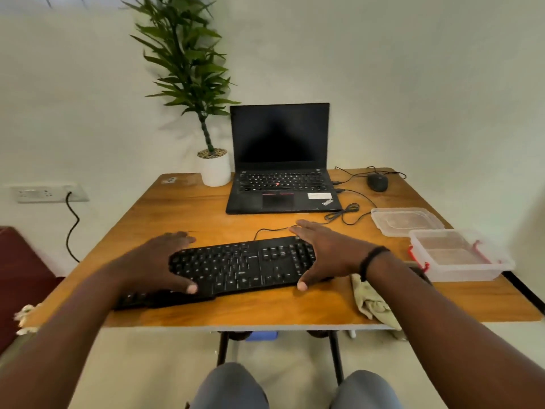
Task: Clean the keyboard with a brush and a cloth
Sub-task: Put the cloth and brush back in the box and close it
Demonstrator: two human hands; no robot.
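Note:
A black keyboard (pixel 236 265) lies slantwise on the wooden table (pixel 182 208), its left end nearer the front edge. My left hand (pixel 153 261) grips its left part, fingers over the far edge and thumb on the near edge. My right hand (pixel 327 252) holds the right end the same way. A crumpled pale cloth (pixel 370 302) lies at the front right, partly under my right forearm. No brush shows clearly; a dark thing (pixel 423 274) peeks out behind that forearm.
An open black laptop (pixel 280 160) stands at the back with a potted plant (pixel 213 169) to its left and a wired mouse (pixel 377 182) to its right. A clear plastic box (pixel 463 258) and its lid (pixel 404 221) sit at the right edge. Cables (pixel 345 214) trail behind the keyboard.

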